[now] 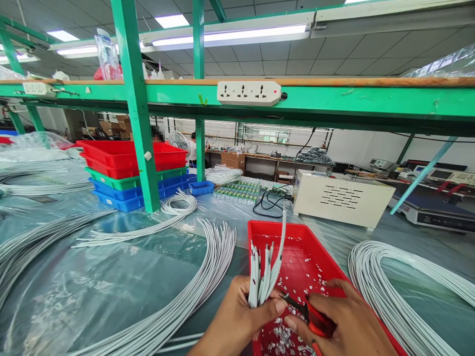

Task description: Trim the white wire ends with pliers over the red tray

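My left hand [247, 309] is closed round a bunch of white cables [261, 277], whose cut ends point upward, one standing taller than the others. In my right hand [345, 311] is a pair of cutting pliers [319, 321] with red handles, its dark jaws close to my left thumb. Both hands are above a red tray [260, 228], which has small silvery scraps [284, 338] scattered over its bottom. To the left lies a curved bundle of white cables [200, 277], and another looped bundle [374, 277] lies right of the tray.
Stacked red, green and blue trays [129, 158] stand beside a green post [139, 109]. A cream metal box [341, 200] stands behind the red tray. Circuit boards [239, 190] lie further back. A green shelf beam [178, 96] carries a power strip [248, 93]. A person [193, 148] sits far behind.
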`<act>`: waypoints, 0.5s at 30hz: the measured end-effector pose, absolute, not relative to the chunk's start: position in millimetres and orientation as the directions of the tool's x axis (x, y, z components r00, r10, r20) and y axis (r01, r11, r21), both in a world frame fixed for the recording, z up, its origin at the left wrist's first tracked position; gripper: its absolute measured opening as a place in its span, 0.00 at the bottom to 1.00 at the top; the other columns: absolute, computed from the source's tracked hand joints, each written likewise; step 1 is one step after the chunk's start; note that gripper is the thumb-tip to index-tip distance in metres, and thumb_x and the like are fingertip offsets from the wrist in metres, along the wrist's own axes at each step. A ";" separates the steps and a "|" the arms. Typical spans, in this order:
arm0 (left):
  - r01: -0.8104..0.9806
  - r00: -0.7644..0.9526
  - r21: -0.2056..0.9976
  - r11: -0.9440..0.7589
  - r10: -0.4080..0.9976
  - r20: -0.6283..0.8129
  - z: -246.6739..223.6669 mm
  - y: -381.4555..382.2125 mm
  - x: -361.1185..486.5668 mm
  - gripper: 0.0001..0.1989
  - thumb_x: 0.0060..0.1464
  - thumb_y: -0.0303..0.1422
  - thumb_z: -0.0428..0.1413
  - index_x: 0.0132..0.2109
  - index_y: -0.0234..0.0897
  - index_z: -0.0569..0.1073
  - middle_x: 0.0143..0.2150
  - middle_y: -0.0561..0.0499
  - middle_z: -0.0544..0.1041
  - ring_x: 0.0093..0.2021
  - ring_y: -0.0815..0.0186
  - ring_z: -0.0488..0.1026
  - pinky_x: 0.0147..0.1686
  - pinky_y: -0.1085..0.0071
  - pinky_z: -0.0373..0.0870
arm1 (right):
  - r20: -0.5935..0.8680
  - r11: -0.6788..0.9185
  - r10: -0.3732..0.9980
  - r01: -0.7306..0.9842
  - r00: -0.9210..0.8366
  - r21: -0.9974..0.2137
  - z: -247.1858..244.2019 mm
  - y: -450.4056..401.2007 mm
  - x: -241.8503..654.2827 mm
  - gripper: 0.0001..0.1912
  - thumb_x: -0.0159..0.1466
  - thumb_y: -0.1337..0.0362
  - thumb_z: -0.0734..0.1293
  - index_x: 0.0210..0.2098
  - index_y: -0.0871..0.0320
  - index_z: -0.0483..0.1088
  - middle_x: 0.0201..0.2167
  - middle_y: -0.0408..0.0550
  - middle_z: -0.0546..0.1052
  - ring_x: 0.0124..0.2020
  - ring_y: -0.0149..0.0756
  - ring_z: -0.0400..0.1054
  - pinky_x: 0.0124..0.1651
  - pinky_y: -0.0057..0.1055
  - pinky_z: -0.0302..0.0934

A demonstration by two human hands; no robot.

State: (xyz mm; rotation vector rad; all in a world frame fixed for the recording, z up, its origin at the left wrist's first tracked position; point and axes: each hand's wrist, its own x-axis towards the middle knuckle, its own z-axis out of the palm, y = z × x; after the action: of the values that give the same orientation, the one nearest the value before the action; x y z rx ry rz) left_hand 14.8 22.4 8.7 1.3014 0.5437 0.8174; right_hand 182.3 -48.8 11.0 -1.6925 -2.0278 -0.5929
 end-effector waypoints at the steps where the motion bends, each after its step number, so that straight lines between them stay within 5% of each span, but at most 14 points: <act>1: -0.211 0.623 0.976 0.061 0.778 0.086 9.6 22.6 14.1 0.15 0.41 0.40 0.64 0.26 0.32 0.72 0.14 0.62 0.60 0.13 0.79 0.51 0.11 0.81 0.46 | 0.560 0.164 0.814 0.986 -0.152 0.030 10.2 -48.8 182.5 0.20 0.56 0.52 0.66 0.14 0.55 0.58 0.10 0.33 0.67 0.17 0.32 0.64 0.24 0.28 0.58; 5: -0.203 0.671 0.978 0.052 0.735 0.100 16.3 23.2 10.4 0.15 0.44 0.42 0.62 0.27 0.32 0.71 0.16 0.60 0.62 0.13 0.79 0.50 0.11 0.80 0.45 | 0.506 0.120 0.860 0.990 -0.069 -0.070 7.3 -46.9 184.1 0.21 0.56 0.50 0.65 0.14 0.55 0.60 0.12 0.35 0.69 0.22 0.34 0.66 0.24 0.27 0.60; 9: -0.203 0.738 0.979 0.000 0.658 0.153 19.4 24.6 8.1 0.15 0.49 0.42 0.59 0.26 0.33 0.70 0.14 0.62 0.59 0.13 0.79 0.50 0.13 0.79 0.44 | 0.503 0.143 0.858 0.989 -0.101 -0.046 7.2 -46.2 184.5 0.19 0.56 0.51 0.66 0.15 0.55 0.61 0.12 0.36 0.69 0.22 0.34 0.66 0.29 0.30 0.63; 15: -0.195 0.684 0.978 0.072 0.725 0.083 10.2 27.9 10.5 0.15 0.41 0.40 0.64 0.26 0.32 0.73 0.17 0.59 0.64 0.13 0.79 0.50 0.12 0.78 0.43 | 0.533 0.131 0.841 0.991 -0.093 -0.035 12.3 -49.3 176.6 0.23 0.55 0.50 0.66 0.14 0.57 0.57 0.13 0.36 0.68 0.21 0.31 0.64 0.24 0.24 0.57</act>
State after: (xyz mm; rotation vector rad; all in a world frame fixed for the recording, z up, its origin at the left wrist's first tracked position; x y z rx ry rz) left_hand 10.5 27.9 10.2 1.3295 0.4952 0.7352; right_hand 176.6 -49.3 12.3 -1.7607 -1.9895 -0.4716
